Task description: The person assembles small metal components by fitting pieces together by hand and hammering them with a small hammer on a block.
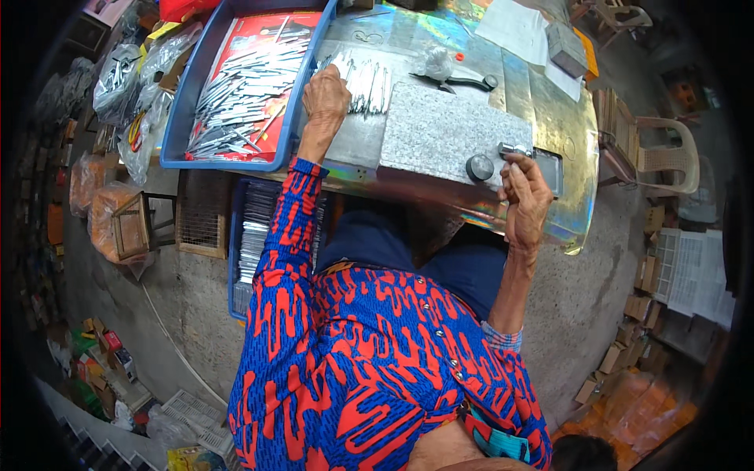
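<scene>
My left hand (pixel 327 96) reaches over the right rim of a blue plastic tray (pixel 284 125) heaped with slim silver metal pieces (pixel 243 94). Its fingers are bent closed at the end of a row of similar metal pieces (pixel 367 85) laid side by side on the table. What lies between those fingertips is hidden. At the right end of a speckled grey stone block (pixel 455 129), my right hand (pixel 525 192) has its fingers curled together. Its fingertips are by a small shiny metal cylinder (pixel 512 148); whether they grip it is too small to tell. A round black knob-like piece (pixel 479 167) sits beside them.
Behind the block lie black-handled pliers (pixel 455 79) and a clear plastic bag (pixel 437 61). White paper (pixel 512 30) and a grey block (pixel 565 49) are at the back right. A second blue crate (pixel 239 259) stands below the table, a beige chair (pixel 667 157) to the right.
</scene>
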Available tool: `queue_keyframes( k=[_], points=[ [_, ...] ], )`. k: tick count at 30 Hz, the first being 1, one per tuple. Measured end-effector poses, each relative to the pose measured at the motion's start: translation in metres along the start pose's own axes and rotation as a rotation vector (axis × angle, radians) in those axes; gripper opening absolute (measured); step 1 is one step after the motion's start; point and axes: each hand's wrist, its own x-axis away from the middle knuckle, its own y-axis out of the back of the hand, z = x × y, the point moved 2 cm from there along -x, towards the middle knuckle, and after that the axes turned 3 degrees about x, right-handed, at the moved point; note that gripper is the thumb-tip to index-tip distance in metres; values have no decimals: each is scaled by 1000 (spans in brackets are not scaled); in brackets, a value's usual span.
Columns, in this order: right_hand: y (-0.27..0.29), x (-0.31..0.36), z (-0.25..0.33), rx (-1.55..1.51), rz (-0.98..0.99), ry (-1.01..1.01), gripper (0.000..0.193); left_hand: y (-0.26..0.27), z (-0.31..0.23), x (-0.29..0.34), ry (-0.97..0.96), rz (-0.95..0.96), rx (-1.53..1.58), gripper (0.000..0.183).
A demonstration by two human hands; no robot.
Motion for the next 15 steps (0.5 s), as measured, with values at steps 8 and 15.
queue_keyframes(
  k=[8, 15],
  points=[
    [7, 4, -5, 25, 6, -1, 19, -20, 17, -8, -3, 6, -216, 14],
    [16, 5, -9, 25, 2, -26, 19, 9, 4, 12, -85, -75, 29, 9]
  ],
)
